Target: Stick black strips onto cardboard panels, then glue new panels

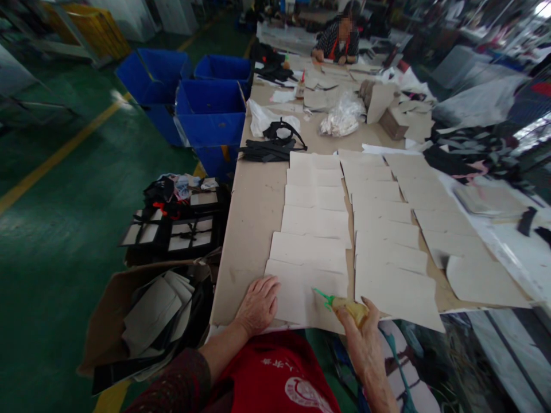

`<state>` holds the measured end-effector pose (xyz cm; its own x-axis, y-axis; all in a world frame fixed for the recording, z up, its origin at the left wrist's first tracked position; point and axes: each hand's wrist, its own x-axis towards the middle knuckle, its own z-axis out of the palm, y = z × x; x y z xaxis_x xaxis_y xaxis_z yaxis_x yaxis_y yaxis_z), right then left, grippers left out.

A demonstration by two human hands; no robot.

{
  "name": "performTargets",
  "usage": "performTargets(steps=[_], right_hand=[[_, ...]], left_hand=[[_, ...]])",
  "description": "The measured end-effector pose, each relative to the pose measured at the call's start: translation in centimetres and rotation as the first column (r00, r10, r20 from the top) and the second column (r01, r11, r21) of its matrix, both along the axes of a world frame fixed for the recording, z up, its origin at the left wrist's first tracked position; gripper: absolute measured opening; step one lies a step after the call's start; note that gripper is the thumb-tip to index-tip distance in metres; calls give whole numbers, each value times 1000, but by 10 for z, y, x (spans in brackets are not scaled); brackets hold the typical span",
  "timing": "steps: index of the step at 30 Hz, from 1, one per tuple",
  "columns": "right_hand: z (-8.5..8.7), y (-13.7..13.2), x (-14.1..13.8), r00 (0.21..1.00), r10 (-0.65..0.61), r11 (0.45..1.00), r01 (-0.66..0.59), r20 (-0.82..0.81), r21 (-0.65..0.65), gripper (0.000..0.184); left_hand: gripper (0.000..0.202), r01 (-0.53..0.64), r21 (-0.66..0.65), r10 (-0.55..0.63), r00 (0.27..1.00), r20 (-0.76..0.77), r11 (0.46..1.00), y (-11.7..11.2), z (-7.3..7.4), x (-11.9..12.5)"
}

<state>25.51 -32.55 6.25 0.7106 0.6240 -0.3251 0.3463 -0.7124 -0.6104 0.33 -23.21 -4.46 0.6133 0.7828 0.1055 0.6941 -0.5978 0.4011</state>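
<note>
My right hand [364, 338] is closed round a glue bottle [350, 310] with yellowish contents and a green nozzle. The nozzle points left over the nearest pale board sheet [297, 292] in the left column; I cannot tell whether its tip touches the sheet. Flat on the left edge of that same sheet lies my left hand [258, 304], fingers stretched out and holding nothing. Overlapping sheets run away from me in columns, with a middle column [391, 287] and a right column [482, 278] beside the left one.
Black straps [273, 150] and a clear plastic bag [342, 115] lie farther up the table. Blue bins [210, 123] stand left of it, and a cardboard box [103, 321] of boards sits on the floor. A co-worker [338, 43] is at the far end.
</note>
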Motion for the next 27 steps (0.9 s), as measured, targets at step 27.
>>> performTargets(steps=[27], right_hand=[[-5,-10,27,981,103,994,-98,162,-36,55]], left_hand=[[40,6,10,-6,1000,-5,1000,1,3,0]])
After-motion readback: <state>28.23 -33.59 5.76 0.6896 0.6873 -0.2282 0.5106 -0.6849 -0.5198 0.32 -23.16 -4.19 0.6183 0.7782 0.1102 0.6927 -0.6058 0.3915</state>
